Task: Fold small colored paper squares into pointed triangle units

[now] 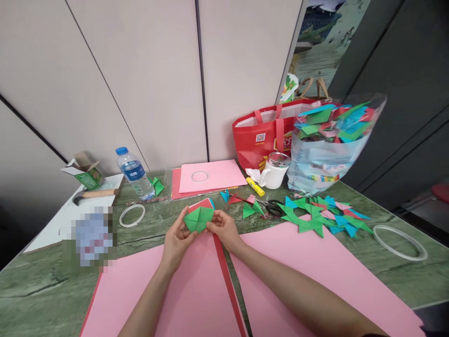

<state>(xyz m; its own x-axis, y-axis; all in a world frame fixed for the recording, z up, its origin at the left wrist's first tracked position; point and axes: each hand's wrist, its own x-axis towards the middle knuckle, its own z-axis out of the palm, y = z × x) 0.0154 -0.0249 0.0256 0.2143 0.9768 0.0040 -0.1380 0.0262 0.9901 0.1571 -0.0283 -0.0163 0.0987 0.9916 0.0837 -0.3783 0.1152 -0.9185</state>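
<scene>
Between my two hands is a folded piece of green paper (198, 219) with crossing crease lines. My left hand (178, 238) pinches its left side and lower edge, while the fingers of my right hand (226, 229) close on its right corner. Just behind it lies a small stack of coloured paper (201, 204), red on top with a blue edge showing. Large pink sheets (196, 281) lie under my forearms, with a red sheet (224, 271) showing along one edge. Folded green pieces (250, 209) sit to the right of my right hand.
Scissors (274, 207), a yellow glue stick (255, 186) and a white mug (275, 173) stand or lie beyond my right hand. Joined paper stars (303, 216), white rings (400, 243) and a bag of folded pieces (326, 150) are rightward. At left are a water bottle (135, 175) and a hammer (94, 193).
</scene>
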